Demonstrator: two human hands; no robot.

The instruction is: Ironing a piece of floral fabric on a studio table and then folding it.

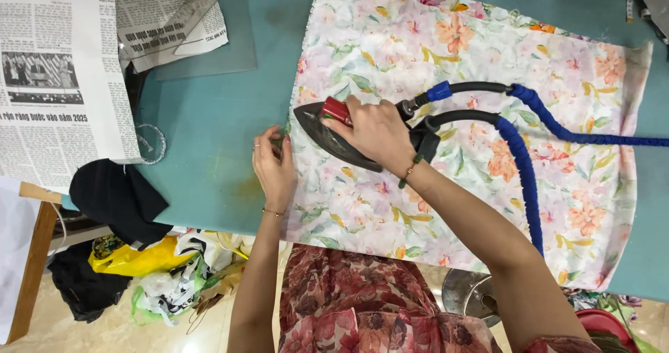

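The steam iron (334, 140) is gripped by the right hand (376, 133), fingers closed around its handle, on the floral fabric (488, 151) spread over the teal table (209, 137). The fabric's left edge is pinned flat by the left hand (274, 168), fingers extended.

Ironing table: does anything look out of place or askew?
The floral fabric lies skewed, with frayed edges. A yellowish stain marks the teal table by the left hand. The right hand grips the iron; its hoses trail across the cloth.
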